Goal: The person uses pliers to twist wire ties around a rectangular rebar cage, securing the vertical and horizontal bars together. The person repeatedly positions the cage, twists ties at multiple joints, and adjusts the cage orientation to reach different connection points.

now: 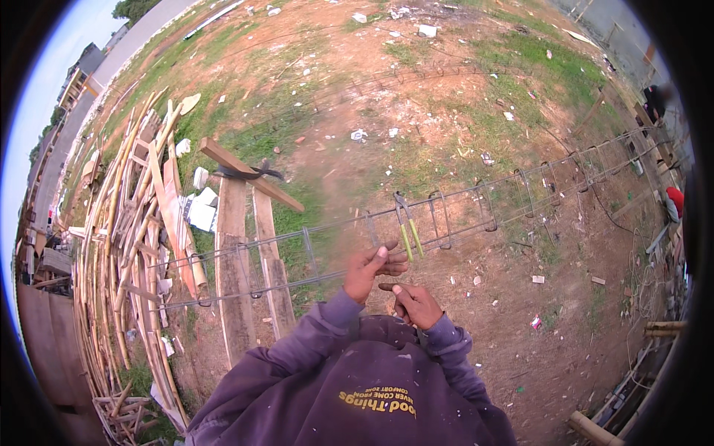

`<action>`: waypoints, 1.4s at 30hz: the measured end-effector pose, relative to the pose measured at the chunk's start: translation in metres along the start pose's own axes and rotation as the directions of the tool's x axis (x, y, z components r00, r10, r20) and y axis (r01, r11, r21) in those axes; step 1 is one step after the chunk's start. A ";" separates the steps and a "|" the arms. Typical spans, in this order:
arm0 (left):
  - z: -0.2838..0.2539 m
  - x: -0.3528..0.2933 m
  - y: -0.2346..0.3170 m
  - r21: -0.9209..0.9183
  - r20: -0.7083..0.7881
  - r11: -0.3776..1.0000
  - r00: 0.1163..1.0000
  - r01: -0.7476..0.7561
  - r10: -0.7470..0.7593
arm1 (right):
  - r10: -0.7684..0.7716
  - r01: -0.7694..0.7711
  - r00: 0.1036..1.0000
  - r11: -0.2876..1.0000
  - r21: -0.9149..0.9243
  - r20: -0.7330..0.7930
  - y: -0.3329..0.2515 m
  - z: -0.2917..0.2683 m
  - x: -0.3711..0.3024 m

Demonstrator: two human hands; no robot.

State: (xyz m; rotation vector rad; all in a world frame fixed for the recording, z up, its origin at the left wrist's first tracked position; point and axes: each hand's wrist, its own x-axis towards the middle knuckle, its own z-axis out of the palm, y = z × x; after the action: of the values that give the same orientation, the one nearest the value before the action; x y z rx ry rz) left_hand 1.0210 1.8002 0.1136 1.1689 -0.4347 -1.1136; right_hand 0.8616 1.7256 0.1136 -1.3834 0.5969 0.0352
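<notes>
A long steel rebar cage (pixel 286 285) with square stirrups lies across in front of me. Pincers (pixel 410 232) with yellow-green handles hang by their jaws on its upper bar, handles toward me. Just below the cage's near bar is my left hand (pixel 364 273), its fingers stretched out to the right and apart, with nothing visible in them. Close by, lower and to the right, my right hand (pixel 418 305) has the index finger extended left while the other fingers curl in. Whether something thin sits in those curled fingers cannot be made out. Neither hand touches the pincers.
Wooden planks (pixel 234 275) with a crosspiece (pixel 249 175) tied by a black strip stand under the cage's left part. Bamboo poles and timber (pixel 137 223) pile up at the left. Litter dots the grass and soil. Bamboo ends (pixel 595 430) lie at the lower right.
</notes>
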 end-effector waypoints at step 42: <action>-0.125 0.017 0.068 -0.766 -0.414 0.463 0.893 -0.446 0.175 | -0.204 0.072 0.978 0.521 0.851 0.042 0.067 -0.028 -0.044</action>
State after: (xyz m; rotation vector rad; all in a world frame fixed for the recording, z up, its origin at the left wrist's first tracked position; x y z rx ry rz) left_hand 1.1561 1.8463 0.1211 0.2990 0.1530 -0.6434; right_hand 0.7894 1.7279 0.0693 -0.4345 0.2918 -0.2683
